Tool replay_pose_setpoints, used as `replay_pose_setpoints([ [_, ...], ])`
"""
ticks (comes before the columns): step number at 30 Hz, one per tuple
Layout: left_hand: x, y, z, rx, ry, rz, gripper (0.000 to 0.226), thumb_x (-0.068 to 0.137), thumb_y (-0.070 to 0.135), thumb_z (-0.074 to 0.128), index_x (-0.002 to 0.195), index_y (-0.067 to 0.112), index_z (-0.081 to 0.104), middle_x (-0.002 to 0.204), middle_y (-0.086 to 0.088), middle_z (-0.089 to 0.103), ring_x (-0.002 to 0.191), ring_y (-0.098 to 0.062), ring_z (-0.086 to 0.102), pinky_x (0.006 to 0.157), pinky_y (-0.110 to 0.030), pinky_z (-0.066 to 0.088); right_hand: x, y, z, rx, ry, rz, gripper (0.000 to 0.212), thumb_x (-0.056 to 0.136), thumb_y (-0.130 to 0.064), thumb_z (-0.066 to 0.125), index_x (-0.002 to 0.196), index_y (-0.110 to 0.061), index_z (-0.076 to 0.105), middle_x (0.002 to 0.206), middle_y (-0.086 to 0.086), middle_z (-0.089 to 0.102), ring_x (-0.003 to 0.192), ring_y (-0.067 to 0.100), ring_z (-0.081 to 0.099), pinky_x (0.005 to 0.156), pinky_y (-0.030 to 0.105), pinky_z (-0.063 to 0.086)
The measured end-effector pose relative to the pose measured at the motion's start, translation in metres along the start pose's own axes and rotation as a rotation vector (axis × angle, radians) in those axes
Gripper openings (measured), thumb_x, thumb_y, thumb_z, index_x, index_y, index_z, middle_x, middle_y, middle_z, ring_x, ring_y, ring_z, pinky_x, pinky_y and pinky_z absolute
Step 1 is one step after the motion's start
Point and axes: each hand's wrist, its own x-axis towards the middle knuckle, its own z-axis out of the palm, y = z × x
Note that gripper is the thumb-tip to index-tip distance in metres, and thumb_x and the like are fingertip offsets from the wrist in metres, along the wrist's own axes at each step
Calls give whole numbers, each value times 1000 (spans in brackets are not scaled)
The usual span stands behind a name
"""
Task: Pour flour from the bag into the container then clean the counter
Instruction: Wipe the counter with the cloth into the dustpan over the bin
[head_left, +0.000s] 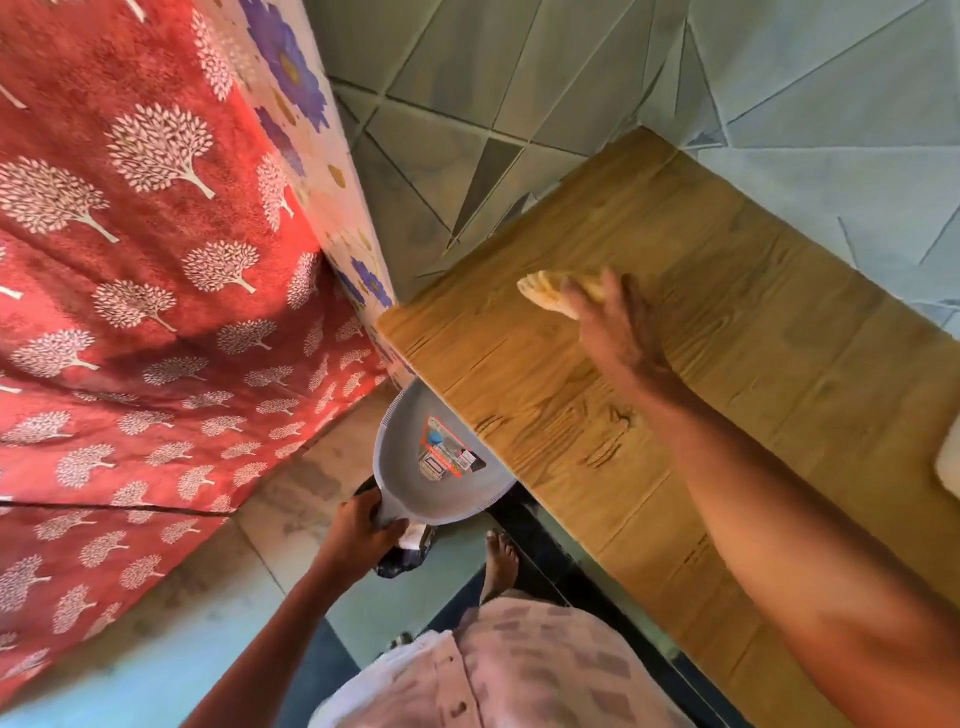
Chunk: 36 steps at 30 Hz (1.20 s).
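While the wood-grain counter (701, 332) fills the right half of the view, the right hand (615, 322) lies flat on its surface near the far left part, fingers curled over a yellowish cleaning cloth (550, 296) that it presses against the wood. The cloth pokes out past the fingertips toward the left edge of the counter. No loose flour can be made out on the surface; the motion blur there makes it hard to tell. Neither the flour bag nor the container can be identified, though a pale rounded object (948, 462) is cut off by the right border, resting on the counter.

Below the counter's left edge, the left hand (363, 535) is clenched around the handle of a grey plastic dustpan (415, 483), whose open pan tucks just under the lip of the counter. A red-bordered sticker label (449, 454) sits inside the pan. Something dark and patterned (402, 558) shows under the hand; what it is cannot be told.

A bare foot (501, 564) stands on the tiled floor (363, 618) beneath. Grey geometric wall tiles (519, 78) rise behind the counter, and a red fabric printed with white trees (145, 260) covers the left side.
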Motion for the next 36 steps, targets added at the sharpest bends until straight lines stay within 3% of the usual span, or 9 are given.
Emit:
replay_pose_setpoints([
  [5, 18, 5, 2, 21, -17, 2, 15, 77, 10, 79, 80, 11, 64, 69, 0, 63, 62, -22, 56, 52, -25, 38, 30, 130, 3, -82, 60, 339, 56, 81, -12, 73, 132, -17, 53, 122, 29, 54, 101, 47, 57, 79, 50, 55],
  [8, 19, 16, 3, 24, 17, 1, 34, 76, 5, 79, 64, 22, 50, 56, 9, 49, 51, -12, 44, 48, -23, 30, 24, 153, 20, 56, -66, 477, 46, 84, -18, 64, 127, -4, 57, 113, 34, 61, 103, 49, 59, 84, 52, 51],
  [15, 11, 13, 6, -54, 21, -12, 27, 72, 11, 77, 65, 6, 52, 54, 1, 48, 45, -6, 39, 45, -19, 27, -24, -32, 25, 452, -116, 144, 44, 78, -26, 66, 120, -14, 69, 101, 19, 70, 89, 38, 67, 72, 39, 54],
  [19, 4, 11, 1, -28, 14, 43, 25, 69, 18, 74, 69, 1, 55, 62, -14, 59, 47, -6, 36, 47, -22, 31, -67, -134, -1, 838, -400, -78, 50, 80, -26, 63, 130, -23, 66, 112, 4, 75, 92, 22, 71, 78, 33, 58],
  [22, -1, 11, -7, -20, -19, 59, 23, 72, 17, 75, 71, 4, 57, 62, -6, 58, 48, -6, 42, 48, -20, 28, -84, -141, -15, 1087, -436, -9, 45, 75, -20, 62, 120, -21, 71, 100, -3, 77, 85, 16, 71, 75, 38, 60],
  [25, -7, 14, -14, 13, -30, 57, 20, 77, 14, 76, 74, 7, 58, 67, -8, 62, 54, -16, 48, 48, -18, 30, -91, -108, -37, 1159, -212, 152, 41, 72, -12, 66, 112, -19, 72, 100, -4, 76, 89, 18, 72, 74, 33, 61],
  [30, -13, 13, -18, 40, -17, 58, 45, 78, 16, 78, 62, 25, 37, 55, 7, 44, 50, -4, 37, 45, -17, 28, -73, 4, -51, 589, 198, 312, 50, 70, -16, 72, 120, -15, 68, 106, 11, 74, 91, 29, 68, 76, 36, 55],
  [33, -16, 11, -15, 30, 1, 75, 45, 76, 23, 78, 61, 25, 35, 53, 6, 41, 49, -6, 35, 46, -19, 23, -69, 59, -21, 196, 114, 481, 46, 78, -17, 73, 123, -13, 65, 112, 21, 67, 98, 42, 64, 78, 47, 54],
  [36, -23, 11, -7, 47, -22, 63, 46, 79, 19, 79, 61, 26, 38, 54, 8, 45, 49, -5, 40, 45, -20, 30, -84, 59, 16, 225, -87, 572, 34, 82, -17, 72, 112, -3, 65, 104, 30, 67, 97, 47, 64, 79, 52, 54],
])
